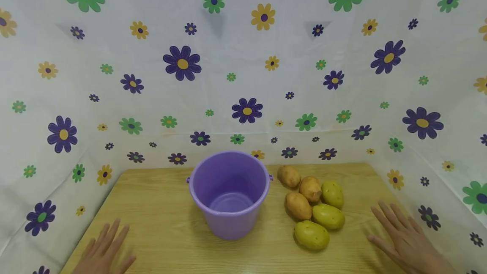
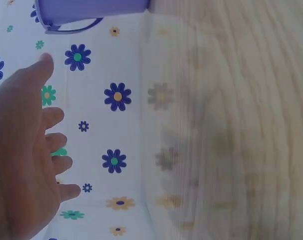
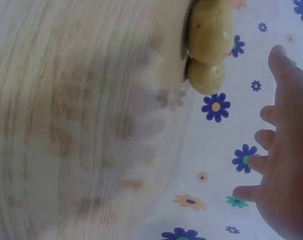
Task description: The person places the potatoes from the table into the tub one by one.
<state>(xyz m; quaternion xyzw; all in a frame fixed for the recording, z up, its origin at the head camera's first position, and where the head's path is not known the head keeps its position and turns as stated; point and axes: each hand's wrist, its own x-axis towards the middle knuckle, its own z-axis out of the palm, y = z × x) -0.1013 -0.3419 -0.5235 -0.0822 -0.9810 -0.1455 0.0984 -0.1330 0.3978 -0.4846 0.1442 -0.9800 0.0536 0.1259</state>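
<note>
Bucket: a purple plastic bucket [image 1: 229,193] is standing upright at the table's middle.
Potatoes: six potatoes [image 1: 311,206] are lying clustered just right of it.
Left hand [image 1: 104,252]: lying flat, fingers spread, at the near left.
Right hand [image 1: 403,236]: lying flat at the near right, near the potatoes.
Table: a wooden table [image 1: 163,227] is sitting inside flowered sheeting [image 1: 228,75].

Glossy purple plastic bucket [image 1: 229,193] on a matt wood-grain table [image 1: 163,223]; rough-skinned potatoes [image 1: 312,210].

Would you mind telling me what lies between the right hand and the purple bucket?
In the head view, six potatoes lie clustered on the table between the right hand and the bucket.
</note>
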